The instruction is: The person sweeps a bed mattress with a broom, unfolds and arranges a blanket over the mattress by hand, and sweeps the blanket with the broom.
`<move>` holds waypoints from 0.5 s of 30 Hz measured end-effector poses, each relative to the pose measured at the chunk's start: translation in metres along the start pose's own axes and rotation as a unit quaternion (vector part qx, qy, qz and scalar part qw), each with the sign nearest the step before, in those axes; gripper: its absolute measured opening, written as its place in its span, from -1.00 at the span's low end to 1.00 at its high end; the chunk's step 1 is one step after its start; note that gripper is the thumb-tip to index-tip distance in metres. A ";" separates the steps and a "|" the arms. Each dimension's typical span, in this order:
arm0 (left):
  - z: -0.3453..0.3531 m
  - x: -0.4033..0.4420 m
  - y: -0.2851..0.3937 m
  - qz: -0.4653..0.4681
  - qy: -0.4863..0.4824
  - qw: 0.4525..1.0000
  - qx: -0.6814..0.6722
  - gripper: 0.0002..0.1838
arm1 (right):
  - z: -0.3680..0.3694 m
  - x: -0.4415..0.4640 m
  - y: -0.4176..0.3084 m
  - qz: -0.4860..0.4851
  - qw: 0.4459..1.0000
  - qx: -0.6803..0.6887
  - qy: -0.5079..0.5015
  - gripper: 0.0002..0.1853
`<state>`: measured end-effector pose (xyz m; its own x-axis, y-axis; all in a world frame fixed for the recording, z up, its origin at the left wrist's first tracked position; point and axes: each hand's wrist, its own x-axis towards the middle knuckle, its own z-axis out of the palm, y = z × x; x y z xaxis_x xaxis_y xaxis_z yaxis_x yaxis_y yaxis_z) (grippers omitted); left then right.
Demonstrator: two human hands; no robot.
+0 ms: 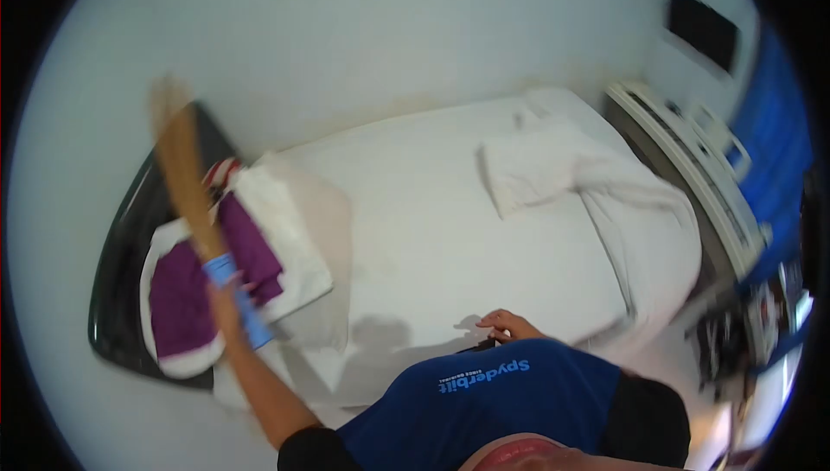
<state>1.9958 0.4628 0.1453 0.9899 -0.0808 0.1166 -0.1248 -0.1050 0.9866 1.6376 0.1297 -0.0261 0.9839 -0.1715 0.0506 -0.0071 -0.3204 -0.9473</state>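
Observation:
My left hand (225, 302) is wrapped round the light-blue handle of a broom (183, 177) with long tan bristles. The broom is raised at a slant over the pillows, its bristle end up towards the wall and blurred by motion. Beneath it lie a white and purple pillow (181, 298) and folded purple cloth (249, 242) on white fabric. My right hand (510, 324) is close to my body at the bed's near side, its fingers loosely apart with nothing visible in them. The white bed sheet (415, 229) spreads beyond both hands.
A dark headboard (121, 255) curves along the left. A rumpled white blanket (553, 160) lies on the right part of the bed. Past the foot are a long white unit (692, 168), a wall-mounted screen (702, 30) and a blue curtain (774, 125).

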 end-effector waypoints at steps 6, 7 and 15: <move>-0.057 0.050 0.030 0.353 0.239 0.870 0.248 -0.54 | 0.022 -0.007 -0.012 0.011 0.995 -0.022 0.096 -0.62; -0.045 0.052 0.024 0.395 0.205 0.873 0.200 -0.52 | 0.023 -0.007 -0.011 0.022 0.993 -0.012 0.116 -0.62; 0.140 -0.027 -0.059 0.108 -0.308 0.945 -0.033 -0.58 | -0.024 -0.039 -0.013 0.037 0.968 -0.168 0.183 -0.63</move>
<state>1.9667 0.3322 0.0683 0.7124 -0.6566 0.2479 -0.2953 0.0401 0.9546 1.5948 0.1184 -0.0082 0.8493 -0.5047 0.1548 -0.1929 -0.5698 -0.7988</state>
